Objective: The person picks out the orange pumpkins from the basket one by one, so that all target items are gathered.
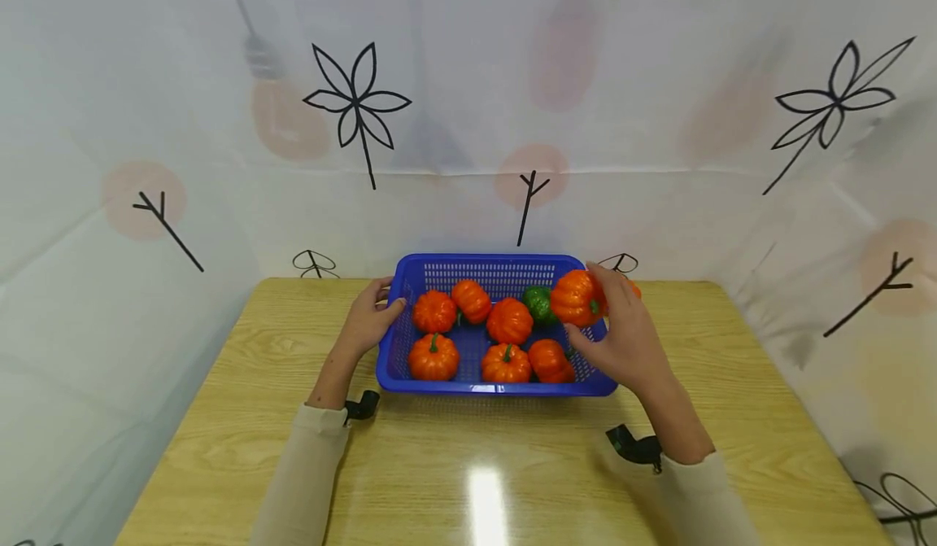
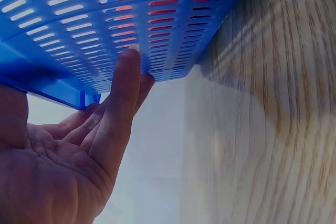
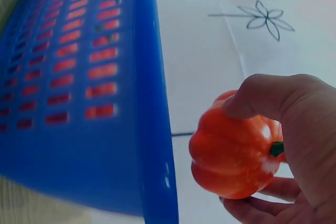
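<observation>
Sleeves (image 1: 302, 473) flank the worktop (image 1: 417, 456); on it, a basket (image 1: 439, 387). Left grip (image 1: 366, 318) rests outstretched against its side; right grip (image 1: 625, 342) pinches a pumpkin (image 1: 574, 298) above its right end. Bracing the basket and clearing its rim (image 3: 157, 129) should avoid knocks.

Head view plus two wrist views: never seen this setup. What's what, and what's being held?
No machine here: these are a person's bare hands. The head picture comes from a camera worn on the head, looking forward and down. Each wrist picture comes from a camera worn on that wrist, so the scene looks turned sideways.

On the wooden table stands a blue basket with several orange pumpkin-shaped pieces and a green one in it. The left hand holds the basket's left edge, fingers against its slotted side. The right hand holds another orange piece above the basket's right end.
</observation>
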### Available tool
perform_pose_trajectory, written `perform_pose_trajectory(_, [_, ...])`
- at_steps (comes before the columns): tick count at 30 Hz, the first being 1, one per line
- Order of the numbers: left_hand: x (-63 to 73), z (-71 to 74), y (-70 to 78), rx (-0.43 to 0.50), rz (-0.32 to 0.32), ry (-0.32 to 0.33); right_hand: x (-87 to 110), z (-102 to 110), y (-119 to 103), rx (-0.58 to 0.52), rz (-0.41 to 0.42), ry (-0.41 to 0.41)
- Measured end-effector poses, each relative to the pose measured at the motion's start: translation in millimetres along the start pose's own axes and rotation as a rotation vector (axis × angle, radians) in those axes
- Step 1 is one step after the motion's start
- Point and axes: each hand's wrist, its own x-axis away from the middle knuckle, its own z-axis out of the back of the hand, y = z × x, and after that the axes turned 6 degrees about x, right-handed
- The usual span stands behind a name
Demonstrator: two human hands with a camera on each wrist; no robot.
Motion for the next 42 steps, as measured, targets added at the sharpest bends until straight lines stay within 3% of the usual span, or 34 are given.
perform_pose_trajectory(22, [-0.8, -2.3, -0.1, -0.002, -0.011, -0.002, 9.9, 17, 53, 0.06, -0.092, 0.123])
perform_pose_trajectory(35, [-1.2, -0.7, -0.6, -0.004, -0.036, 0.003, 11.8, 21, 99, 0.058, -0.167, 0.204])
perform_pose_trajectory(42, [-0.2, 0.2, 0.8, -0.002, -0.037, -0.002, 10.0, 26, 122, 0.073, -0.235, 0.155])
